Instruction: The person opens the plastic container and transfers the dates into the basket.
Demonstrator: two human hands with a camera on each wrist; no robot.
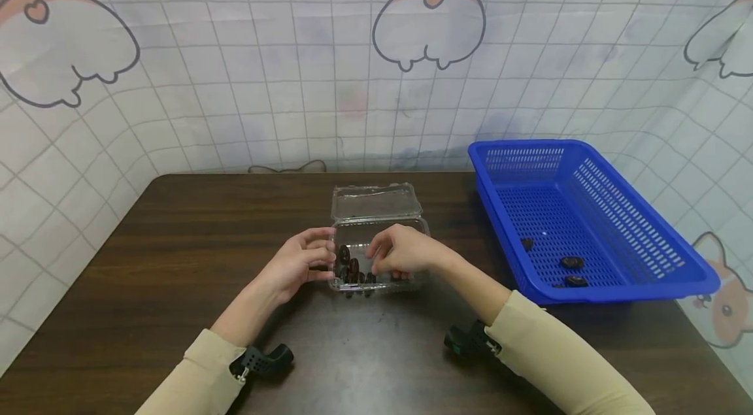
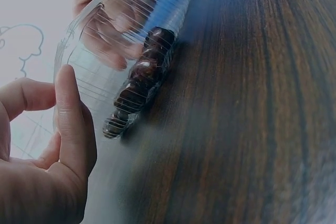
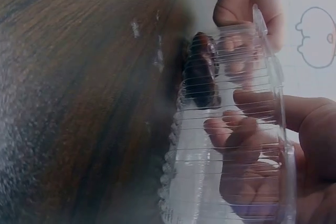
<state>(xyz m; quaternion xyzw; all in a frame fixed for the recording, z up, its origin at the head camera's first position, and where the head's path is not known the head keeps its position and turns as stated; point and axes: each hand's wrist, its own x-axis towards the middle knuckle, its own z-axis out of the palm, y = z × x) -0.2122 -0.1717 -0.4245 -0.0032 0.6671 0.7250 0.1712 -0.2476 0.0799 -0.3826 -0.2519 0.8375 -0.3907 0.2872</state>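
Clear plastic container sits open in the middle of the surface, a bunch of dark brown pieces bunched up toward its left end. They're shiny and wrinkled, kinda like dates, and in the left wrist view they make a lumpy row along the bottom. The lid is flipped back behind it, also see-through.

Left hand is at the left end, fingers loosely bent and spread, tips touching the side. Right hand dips inside the right half with its fingers bent; can't tell if it's got hold of a piece, the ribbed plastic muddles things in the wrist views.

Over to the right there's a blue plastic basket with slotted walls, and a few more dark pieces lie in it near the front. Everything's on a dark wood-grain surface. The person has pale yellowish sleeves, and behind it all hangs a white gridded backdrop with cartoon corgi bums.
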